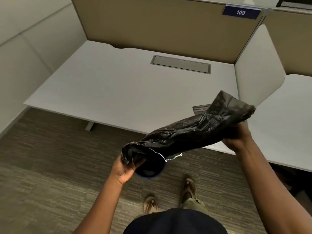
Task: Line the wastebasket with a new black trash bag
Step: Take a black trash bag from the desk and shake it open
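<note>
A crumpled black trash bag (187, 132) stretches diagonally in the air between my two hands, above the desk's front edge. My left hand (125, 168) grips its lower left end. My right hand (236, 137) grips the upper right part, with the bag's end sticking up past it. A thin white string (170, 157) hangs from the bag's lower part. A small dark blue round wastebasket (149, 173) stands on the carpet just below and behind my left hand, mostly hidden by the bag and the hand.
A white desk (118, 92) with a grey cable hatch (180, 64) fills the cubicle, walled by tan panels. A dark flat piece (200, 108) lies on the desk behind the bag. My sandalled feet (150, 204) stand on striped carpet. A sign reads 109 (241, 12).
</note>
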The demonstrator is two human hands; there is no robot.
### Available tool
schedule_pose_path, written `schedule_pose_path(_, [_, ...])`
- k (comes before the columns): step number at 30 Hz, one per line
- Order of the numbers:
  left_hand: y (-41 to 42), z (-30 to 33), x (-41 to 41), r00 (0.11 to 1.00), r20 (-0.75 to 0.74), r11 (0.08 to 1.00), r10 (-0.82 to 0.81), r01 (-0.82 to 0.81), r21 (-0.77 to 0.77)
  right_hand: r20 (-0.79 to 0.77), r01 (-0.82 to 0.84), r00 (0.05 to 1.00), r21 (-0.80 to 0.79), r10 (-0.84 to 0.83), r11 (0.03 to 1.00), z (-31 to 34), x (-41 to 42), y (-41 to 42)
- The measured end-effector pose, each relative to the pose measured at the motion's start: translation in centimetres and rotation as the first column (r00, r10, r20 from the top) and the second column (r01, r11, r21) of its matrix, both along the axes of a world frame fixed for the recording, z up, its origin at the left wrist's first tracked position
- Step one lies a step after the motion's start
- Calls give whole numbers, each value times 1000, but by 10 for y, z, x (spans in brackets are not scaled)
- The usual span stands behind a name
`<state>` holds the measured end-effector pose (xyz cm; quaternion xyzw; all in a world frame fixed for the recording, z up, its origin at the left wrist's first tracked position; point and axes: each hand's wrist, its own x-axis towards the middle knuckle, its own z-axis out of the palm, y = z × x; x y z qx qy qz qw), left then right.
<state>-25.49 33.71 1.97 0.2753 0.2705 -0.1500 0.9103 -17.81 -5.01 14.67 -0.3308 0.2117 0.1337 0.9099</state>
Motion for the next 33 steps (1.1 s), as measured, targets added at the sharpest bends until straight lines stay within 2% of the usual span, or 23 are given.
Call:
schedule_pose_path(3, [23,-16,-19,998,-60,999,24,-26,-37,-101,53,993,0,-52,999,-11,-26,8])
schedule_pose_path(6, [31,-21,-33,995,-30,996,-90,89,-29,-154,75,985,-19,-77,997,-17,-47,20])
schedule_pose_path(9, [29,-20,-43,960,25,957,-277,274,92,-195,114,974,0,-112,993,-24,-58,27])
schedule_pose_path(14, [33,-22,-57,853,18,806,-522,486,338,-173,143,974,-17,-143,990,-21,-53,25])
schedule_pose_path(16, [37,-23,-62,851,0,777,-526,480,407,-149,128,980,-30,-131,991,-18,-51,18])
schedule_pose_path(20, [42,-29,-72,908,11,807,-418,366,463,-183,145,971,-53,-153,988,-19,-60,-3])
schedule_pose_path(24, [40,-33,-81,937,-57,749,-344,311,586,-238,201,948,-60,-210,978,-24,-80,-19])
schedule_pose_path(28, [31,-28,-82,961,-126,628,-245,256,735,-281,204,932,-113,-229,972,-27,-109,-24])
schedule_pose_path(31, [18,-4,-84,928,-241,413,-284,345,843,-211,155,955,-242,-208,958,-34,-126,-12])
schedule_pose_path(33, [3,23,-87,928,-222,271,-300,306,913,-92,77,988,-395,-123,916,-39,-138,5])
